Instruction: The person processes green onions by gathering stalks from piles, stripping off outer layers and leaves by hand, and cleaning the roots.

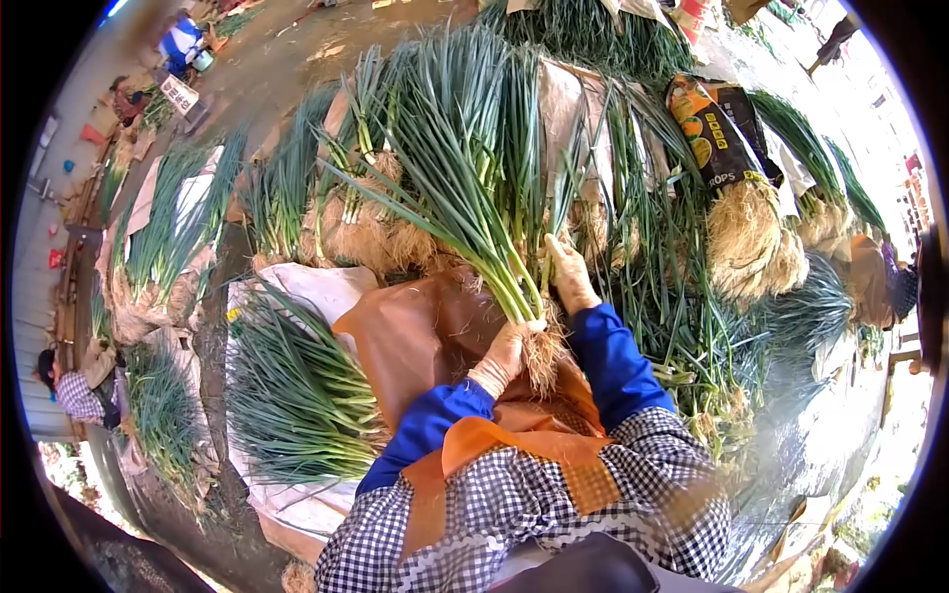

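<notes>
A bunch of green onions (484, 237) stands tilted in front of me, its long leaves fanning away and to the left. My left hand (507, 353) is wrapped around the pale stems just above the hairy roots (542, 363). Higher up on the right side, my right hand (570, 276) is closed at the edge of the bunch, with a stalk at its fingertips. Both hands wear light gloves. Beneath the bunch, a brown apron (400, 326) covers my lap.
To the left, a pile of green onions (297, 395) lies on a pale sheet (331, 287). More bundles with roots (381, 232) stand ahead. At right are loose onions (652, 267) and a black printed sack (717, 133) around a bundle. Another person (81, 390) sits far left.
</notes>
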`<action>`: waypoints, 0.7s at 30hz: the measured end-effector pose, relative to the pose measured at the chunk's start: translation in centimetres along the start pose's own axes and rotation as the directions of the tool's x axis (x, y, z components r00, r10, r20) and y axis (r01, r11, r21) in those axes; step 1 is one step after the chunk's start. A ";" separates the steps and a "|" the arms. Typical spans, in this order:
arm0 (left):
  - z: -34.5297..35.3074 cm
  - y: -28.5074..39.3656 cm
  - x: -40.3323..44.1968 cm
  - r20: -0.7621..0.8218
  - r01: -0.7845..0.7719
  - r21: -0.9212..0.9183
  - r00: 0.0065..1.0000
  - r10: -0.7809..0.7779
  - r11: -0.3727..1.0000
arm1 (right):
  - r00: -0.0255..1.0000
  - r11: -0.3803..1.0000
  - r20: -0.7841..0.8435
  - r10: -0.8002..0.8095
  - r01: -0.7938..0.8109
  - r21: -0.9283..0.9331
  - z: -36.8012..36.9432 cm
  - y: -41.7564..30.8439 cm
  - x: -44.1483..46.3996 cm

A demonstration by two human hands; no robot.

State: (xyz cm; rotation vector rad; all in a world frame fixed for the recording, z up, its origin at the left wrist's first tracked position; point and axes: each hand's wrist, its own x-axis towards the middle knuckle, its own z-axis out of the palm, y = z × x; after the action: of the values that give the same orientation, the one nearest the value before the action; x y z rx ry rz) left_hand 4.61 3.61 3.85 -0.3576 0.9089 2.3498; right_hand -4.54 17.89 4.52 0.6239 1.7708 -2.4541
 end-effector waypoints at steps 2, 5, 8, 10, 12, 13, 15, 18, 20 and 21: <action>-0.2 0.0 0.1 -0.050 -0.035 0.037 0.998 0.037 0.999 | 0.989 0.989 -0.057 -0.140 0.142 0.032 0.3 3.9 2.9; 0.3 -0.3 0.1 -0.095 -0.048 -0.021 0.994 0.046 0.999 | 0.991 0.993 -0.130 -0.038 0.051 0.103 0.8 3.1 0.1; 1.7 0.2 -0.2 -0.084 -0.073 -0.070 0.994 0.067 0.995 | 0.981 0.964 -0.169 0.097 -0.050 0.262 -0.3 5.1 0.6; 0.6 -0.4 0.4 -0.068 -0.020 -0.060 0.998 0.016 0.998 | 0.975 0.929 -0.170 0.143 -0.073 0.362 -0.3 4.5 0.0; 0.1 -0.7 0.9 -0.070 -0.038 0.008 0.997 0.039 0.999 | 0.990 0.953 -0.098 0.103 -0.070 0.296 -0.8 3.6 0.5; 1.7 0.5 -0.2 -0.052 -0.038 -0.018 0.998 0.037 0.999 | 0.997 0.946 -0.069 0.047 -0.022 0.322 0.6 0.7 -0.9; 0.8 0.1 0.0 -0.051 -0.027 -0.006 0.998 0.026 1.000 | 0.992 0.963 -0.011 -0.128 0.127 0.239 0.5 0.2 -0.1; 0.7 -0.2 0.2 -0.090 -0.042 0.038 0.995 0.046 0.998 | 0.967 0.932 -0.155 -0.203 0.142 -0.333 -0.1 1.4 1.4; 0.9 -0.6 0.3 -0.153 -0.087 0.090 0.983 0.100 0.992 | 0.745 0.255 -0.022 -0.666 0.200 -0.946 -0.1 2.5 1.0; 0.7 -0.8 0.8 -0.165 -0.073 0.002 0.984 0.072 0.997 | 0.771 0.244 0.070 -0.633 0.284 -0.927 0.4 1.5 -1.0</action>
State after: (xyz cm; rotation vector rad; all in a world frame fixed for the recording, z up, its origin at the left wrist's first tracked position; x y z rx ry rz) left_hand 4.49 4.91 3.57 -0.5350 1.0101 2.4162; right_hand -3.37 16.79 3.61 0.3632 3.3785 -1.0104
